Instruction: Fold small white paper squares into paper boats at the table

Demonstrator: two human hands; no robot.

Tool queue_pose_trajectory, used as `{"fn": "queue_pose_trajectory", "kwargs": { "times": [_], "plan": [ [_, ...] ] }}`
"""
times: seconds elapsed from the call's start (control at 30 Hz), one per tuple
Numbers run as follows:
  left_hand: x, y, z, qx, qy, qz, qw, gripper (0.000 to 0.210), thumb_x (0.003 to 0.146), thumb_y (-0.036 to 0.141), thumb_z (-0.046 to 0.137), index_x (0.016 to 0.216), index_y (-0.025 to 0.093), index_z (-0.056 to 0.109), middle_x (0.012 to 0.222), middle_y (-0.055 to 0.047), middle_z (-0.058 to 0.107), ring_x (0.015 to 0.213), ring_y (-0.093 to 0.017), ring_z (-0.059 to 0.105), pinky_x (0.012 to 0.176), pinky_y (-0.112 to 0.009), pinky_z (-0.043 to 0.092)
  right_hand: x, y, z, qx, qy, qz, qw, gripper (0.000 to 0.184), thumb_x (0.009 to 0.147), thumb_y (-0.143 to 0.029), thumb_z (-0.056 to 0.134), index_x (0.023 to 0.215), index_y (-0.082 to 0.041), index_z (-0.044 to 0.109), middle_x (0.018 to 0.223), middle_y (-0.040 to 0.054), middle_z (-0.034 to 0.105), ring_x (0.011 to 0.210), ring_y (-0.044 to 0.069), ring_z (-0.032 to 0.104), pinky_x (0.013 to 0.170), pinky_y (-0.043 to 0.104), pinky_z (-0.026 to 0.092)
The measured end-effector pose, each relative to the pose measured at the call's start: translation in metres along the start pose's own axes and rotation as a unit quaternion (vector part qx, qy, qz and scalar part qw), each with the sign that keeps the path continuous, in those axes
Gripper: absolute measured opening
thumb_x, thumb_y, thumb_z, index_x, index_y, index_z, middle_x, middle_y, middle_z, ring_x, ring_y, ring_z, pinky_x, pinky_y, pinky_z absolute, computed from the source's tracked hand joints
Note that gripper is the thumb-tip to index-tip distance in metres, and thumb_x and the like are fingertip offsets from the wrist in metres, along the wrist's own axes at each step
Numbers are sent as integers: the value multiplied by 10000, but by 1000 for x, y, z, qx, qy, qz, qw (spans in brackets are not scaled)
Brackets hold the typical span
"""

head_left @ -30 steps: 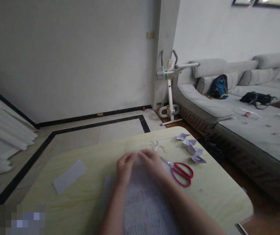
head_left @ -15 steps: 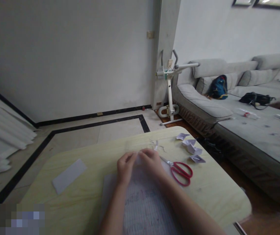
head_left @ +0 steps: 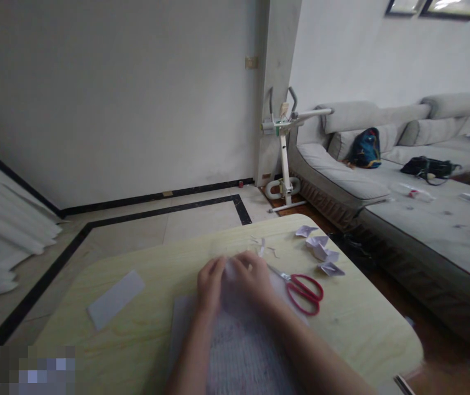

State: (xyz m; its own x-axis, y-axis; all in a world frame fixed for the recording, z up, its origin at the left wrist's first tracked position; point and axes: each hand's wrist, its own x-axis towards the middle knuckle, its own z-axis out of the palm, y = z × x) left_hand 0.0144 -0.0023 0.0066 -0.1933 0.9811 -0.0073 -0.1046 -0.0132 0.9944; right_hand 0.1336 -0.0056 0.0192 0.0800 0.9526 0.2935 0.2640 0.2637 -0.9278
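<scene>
My left hand [head_left: 210,282] and my right hand [head_left: 253,274] are closed, fingertips together, on a small piece of white paper [head_left: 230,270] between them. Blur and the fingers hide most of its shape. Under my forearms lies a larger sheet of paper with handwriting [head_left: 247,356]. Just right of my right hand rest red-handled scissors [head_left: 304,293], blades pointing toward it. Thin paper scraps [head_left: 262,247] lie beyond my fingers. At the table's far right are several folded paper pieces [head_left: 323,249]. A plain white paper strip [head_left: 116,299] lies to the left.
The pale wooden table [head_left: 152,323] has rounded corners. Past its right edge stands a grey sofa [head_left: 415,236] with a blue backpack [head_left: 366,148] and a black bag [head_left: 428,166]. A white exercise machine [head_left: 284,159] is by the wall; a white curtain [head_left: 0,225] hangs at left.
My right hand's fingers have shifted slightly on the small paper, and a little more of it shows between my hands. The scissors, strip and folded pieces have stayed in place.
</scene>
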Motion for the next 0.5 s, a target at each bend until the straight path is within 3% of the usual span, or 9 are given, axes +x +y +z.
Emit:
{"fn": "queue_pose_trajectory", "kwargs": {
  "times": [0.2,0.5],
  "plan": [
    [2,0,-1,98,-40,46,993,268,716,392,628,780,141,695,768,-47,681,746,-188,596,678,-255,452,5,4,-3,16,24,4,1000,161,770,-203,508,665,-149,618,615,10,585,596,129,493,556,224,381],
    [1,-1,-2,134,-24,81,987,245,747,386,602,779,154,673,753,-41,675,733,-189,597,669,-251,443,6,10,0,23,18,15,999,164,779,-226,528,660,-149,611,618,9,589,597,129,509,564,225,388]
  ]
}}
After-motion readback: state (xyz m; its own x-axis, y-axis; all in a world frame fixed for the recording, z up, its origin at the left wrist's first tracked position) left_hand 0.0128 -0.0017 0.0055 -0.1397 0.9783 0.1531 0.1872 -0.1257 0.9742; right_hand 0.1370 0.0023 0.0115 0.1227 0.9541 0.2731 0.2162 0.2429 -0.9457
